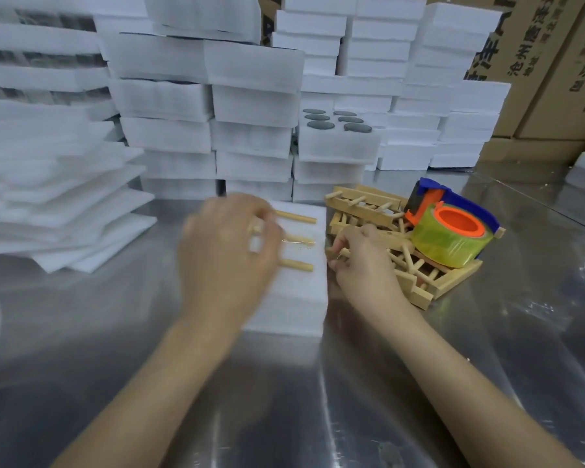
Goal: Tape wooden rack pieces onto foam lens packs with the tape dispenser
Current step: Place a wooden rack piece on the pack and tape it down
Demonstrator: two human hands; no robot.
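Note:
A white foam lens pack (298, 298) lies on the steel table in front of me. A wooden rack piece (299, 239) with three pegs pointing right rests on its top. My left hand (225, 255) covers the rack's left part, fingers curled over it. My right hand (362, 261) reaches into a heap of wooden rack pieces (416, 275) just right of the pack, its fingers curled among the pegs. A tape dispenser (453, 224) with a blue and orange frame and a yellowish tape roll sits on that heap.
Stacks of white foam packs (213, 99) form a wall behind. One pack (338, 136) shows several dark round lenses in its top. Loose foam sheets (65, 204) pile at the left. Cardboard boxes (551, 69) stand at the back right. The steel table (284, 400) is reflective.

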